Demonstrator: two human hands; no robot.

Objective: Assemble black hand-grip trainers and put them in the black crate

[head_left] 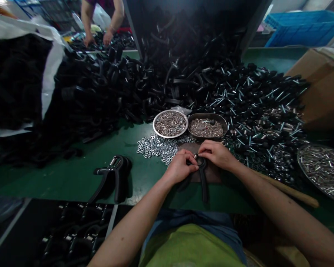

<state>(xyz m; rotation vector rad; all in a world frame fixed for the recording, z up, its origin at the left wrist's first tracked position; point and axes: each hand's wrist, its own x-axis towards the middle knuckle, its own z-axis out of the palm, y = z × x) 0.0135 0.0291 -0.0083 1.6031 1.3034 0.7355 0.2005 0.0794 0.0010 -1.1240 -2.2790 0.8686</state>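
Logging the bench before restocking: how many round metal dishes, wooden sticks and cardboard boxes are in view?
Round metal dishes: 3
Wooden stick: 1
Cardboard box: 1
Total: 5

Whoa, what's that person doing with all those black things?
A person holds a black hand gripper on the green table. The left hand grips it and the right hand pinches at its top. Behind sit two metal dishes of small shiny parts. A spare gripper lies to the left, and a heap of black parts fills the back.
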